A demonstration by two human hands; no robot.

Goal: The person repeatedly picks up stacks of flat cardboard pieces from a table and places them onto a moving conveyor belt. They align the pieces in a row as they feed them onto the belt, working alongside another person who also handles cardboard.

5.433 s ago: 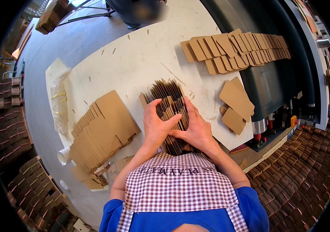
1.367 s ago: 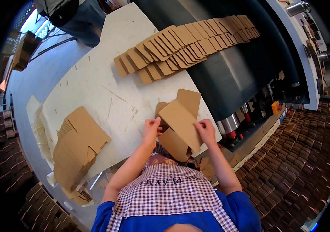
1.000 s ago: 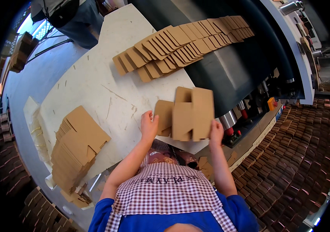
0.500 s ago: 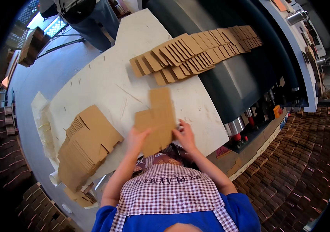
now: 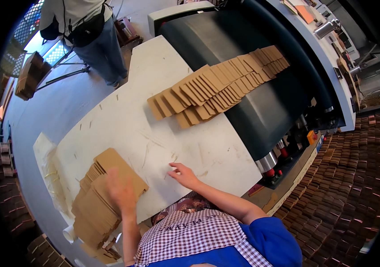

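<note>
My left hand (image 5: 119, 192), blurred, grip unreadable, hovers over the cardboard stack (image 5: 103, 196); square its edges. Right hand (image 5: 183, 174) spread open on the surface (image 5: 123, 129).

Dark conveyor belt (image 5: 261, 111) carries overlapped cardboard blanks (image 5: 216, 84) (shingled row). A person (image 5: 87, 35) stands beyond the white table (image 5: 123, 129).

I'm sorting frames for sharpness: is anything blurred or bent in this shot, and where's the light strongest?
Head view: the left hand is smeared by motion over the stack of flat cardboard blanks; the right hand on the white table is sharp. Fisheye bends straight edges near the dark rim. The brightest patch lies at the upper left, by the standing person.
</note>
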